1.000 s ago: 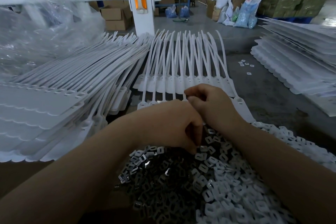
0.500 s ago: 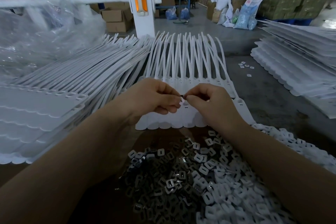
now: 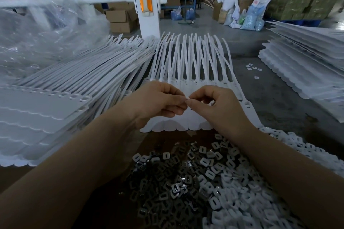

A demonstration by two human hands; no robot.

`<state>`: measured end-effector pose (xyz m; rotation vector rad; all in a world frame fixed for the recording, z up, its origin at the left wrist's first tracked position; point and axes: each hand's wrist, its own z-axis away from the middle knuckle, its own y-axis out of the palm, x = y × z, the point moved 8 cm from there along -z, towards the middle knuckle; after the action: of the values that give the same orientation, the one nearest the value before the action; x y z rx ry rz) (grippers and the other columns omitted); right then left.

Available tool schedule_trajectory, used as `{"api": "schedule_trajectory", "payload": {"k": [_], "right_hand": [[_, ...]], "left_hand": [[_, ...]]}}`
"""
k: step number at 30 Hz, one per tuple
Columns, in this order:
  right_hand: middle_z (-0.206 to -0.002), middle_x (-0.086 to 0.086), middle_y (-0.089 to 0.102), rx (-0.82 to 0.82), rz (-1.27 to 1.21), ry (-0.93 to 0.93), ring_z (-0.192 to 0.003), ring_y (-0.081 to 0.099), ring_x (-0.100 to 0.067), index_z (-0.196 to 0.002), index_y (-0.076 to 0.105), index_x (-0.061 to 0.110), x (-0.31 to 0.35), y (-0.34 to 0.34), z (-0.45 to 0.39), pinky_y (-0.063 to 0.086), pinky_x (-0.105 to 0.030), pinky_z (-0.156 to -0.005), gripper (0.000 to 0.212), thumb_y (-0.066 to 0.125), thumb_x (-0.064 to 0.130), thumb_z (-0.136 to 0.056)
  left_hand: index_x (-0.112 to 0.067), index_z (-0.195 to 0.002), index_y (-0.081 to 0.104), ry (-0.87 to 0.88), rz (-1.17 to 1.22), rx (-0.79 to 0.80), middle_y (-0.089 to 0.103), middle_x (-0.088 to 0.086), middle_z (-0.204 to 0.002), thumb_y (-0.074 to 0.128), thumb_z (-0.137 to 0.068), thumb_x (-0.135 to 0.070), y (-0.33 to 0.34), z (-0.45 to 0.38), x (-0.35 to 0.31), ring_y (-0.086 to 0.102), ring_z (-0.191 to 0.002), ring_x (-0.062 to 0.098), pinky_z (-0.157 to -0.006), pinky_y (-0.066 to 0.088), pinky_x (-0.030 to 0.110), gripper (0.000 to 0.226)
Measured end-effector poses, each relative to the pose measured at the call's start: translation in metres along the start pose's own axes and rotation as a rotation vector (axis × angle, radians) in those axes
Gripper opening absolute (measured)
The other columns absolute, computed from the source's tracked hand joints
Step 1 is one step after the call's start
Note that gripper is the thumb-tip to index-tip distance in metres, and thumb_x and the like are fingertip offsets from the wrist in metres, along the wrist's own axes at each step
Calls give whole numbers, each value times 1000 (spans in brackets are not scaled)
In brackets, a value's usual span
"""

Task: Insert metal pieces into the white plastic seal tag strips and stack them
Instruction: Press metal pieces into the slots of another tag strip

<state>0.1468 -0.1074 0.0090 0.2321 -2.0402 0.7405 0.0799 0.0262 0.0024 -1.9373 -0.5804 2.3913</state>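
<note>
Just above the seal strip, the left hand and right hand meet, fingers pinching one small white piece between them.

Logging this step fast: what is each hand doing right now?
Left hand: fingers curled, pinching a small white piece at the fingertips.
Right hand: fingers curled, pinching the same small piece from the other side.

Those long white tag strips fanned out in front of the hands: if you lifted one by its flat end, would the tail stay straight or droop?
Probably droop. The white tag strips have thin tails that already bow and cross one another. They look light, being slim plastic. The flat ends seem stiffer, lying level in neat stacks.
</note>
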Motion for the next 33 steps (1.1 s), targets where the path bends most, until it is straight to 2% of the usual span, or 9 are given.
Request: {"api": "schedule_trajectory", "payload": {"k": [3, 7, 11, 13, 16, 22, 26, 31, 33], "right_hand": [[-67, 21, 65, -28, 7, -61, -66, 53, 3, -77, 71, 25, 3, -1, 0, 39, -7, -61, 10, 76, 19, -84], [-70, 18, 62, -83, 111, -187, -73, 55, 6, -78, 72, 23, 13, -1, 4, 37, -4, -67, 9, 78, 17, -81], [-72, 19, 63, -91, 142, -189, -79, 55, 2, -83, 73, 25, 13, -1, 5, 36, -6, -69, 8, 79, 21, -79], [-73, 20, 64, -77, 112, -155, -78, 57, 6, -86, 73, 24, 11, 0, 4, 36, -4, -69, 8, 77, 19, -82], [-75, 21, 64, -53, 106, -114, -77, 56, 12, -86, 70, 26, 8, 1, 3, 35, -1, -68, 6, 72, 20, -86], [-77, 19, 64, -26, 105, -63, -76, 55, 11, -85, 69, 28, 3, 2, 2, 37, -2, -67, 9, 68, 19, -88], [-80, 17, 66, 1, 124, 21, -73, 56, 6, -88, 70, 29, -7, 4, -1, 39, -5, -63, 11, 64, 19, -90], [-87, 11, 69, 12, 130, 104, -79, 63, -4, -93, 70, 27, -16, 4, -2, 50, -18, -70, 11, 62, 19, -92], [-84, 12, 67, 19, 153, 102, -73, 60, -1, -93, 70, 27, -17, 5, -3, 47, -16, -67, 10, 63, 20, -92]], "left_hand": [[-7, -91, 72, -76, 26, -18, 74, 6, -78, 65, -93, -19, -4, -1, 7, 63, -58, 9, -51, 50, 18, 14], [-6, -86, 74, -157, 53, -6, 72, 5, -71, 69, -89, -30, -4, -1, 14, 58, -51, 8, -47, 46, 18, 24], [-8, -80, 75, -116, 80, 11, 70, 4, -69, 72, -85, -18, -6, -2, 10, 57, -51, 6, -47, 45, 16, 12], [-10, -76, 75, -83, 100, 1, 71, 3, -69, 71, -85, -12, -8, -2, 7, 58, -53, 6, -48, 47, 15, 10], [-8, -83, 73, -31, 81, -9, 73, 2, -71, 70, -86, -12, -8, -1, 1, 63, -57, 7, -53, 50, 15, 6], [-11, -88, 71, 45, -72, -47, 76, 2, -78, 69, -88, -16, -9, 0, -6, 69, -67, 7, -59, 53, 15, 5], [-17, -80, 69, 117, -366, -222, 71, -3, -69, 66, -92, -16, -24, -3, -10, 64, -57, -2, -52, 46, 9, 13], [-27, -77, 68, 50, -532, -341, 67, -9, -75, 69, -89, -26, -36, -10, 4, 62, -70, 5, -60, 45, 21, 12], [-28, -75, 67, 27, -538, -333, 67, -8, -77, 72, -88, -27, -37, -12, 8, 62, -73, 7, -60, 45, 21, 14]]}}
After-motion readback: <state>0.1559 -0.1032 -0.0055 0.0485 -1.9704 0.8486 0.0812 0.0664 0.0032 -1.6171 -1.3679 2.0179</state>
